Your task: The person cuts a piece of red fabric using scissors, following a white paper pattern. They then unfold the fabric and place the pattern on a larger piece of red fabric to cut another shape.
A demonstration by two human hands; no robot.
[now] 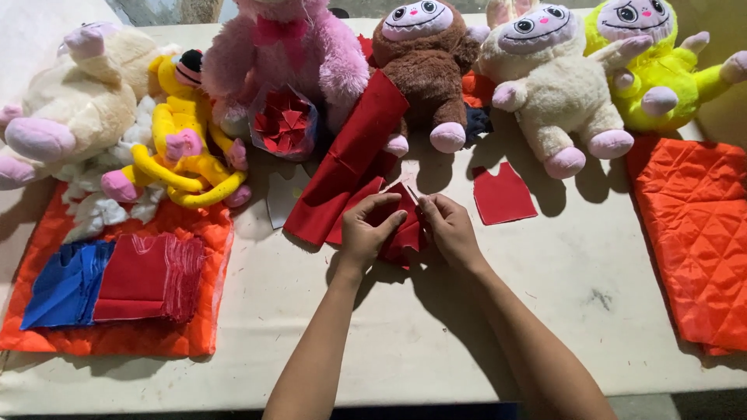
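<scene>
Both of my hands meet at the middle of the white table (436, 334) on a small piece of red felt (403, 233). My left hand (367, 229) presses and pinches its left side. My right hand (450, 229) grips its right edge, fingers closed on the cloth. A longer folded strip of red fabric (350, 159) runs up and to the right just behind my hands. A single cut red felt shape (502, 194) lies flat to the right of my right hand.
Several plush toys line the far edge: cream (70, 101), yellow (183, 140), pink (284, 47), brown (428, 62), cream (552, 85), lime (661, 70). A bag of red folded pieces (282, 123) stands by the pink one. Orange quilted cloth (696, 233) lies right; stacked red (148, 276) and blue (66, 284) pieces lie left.
</scene>
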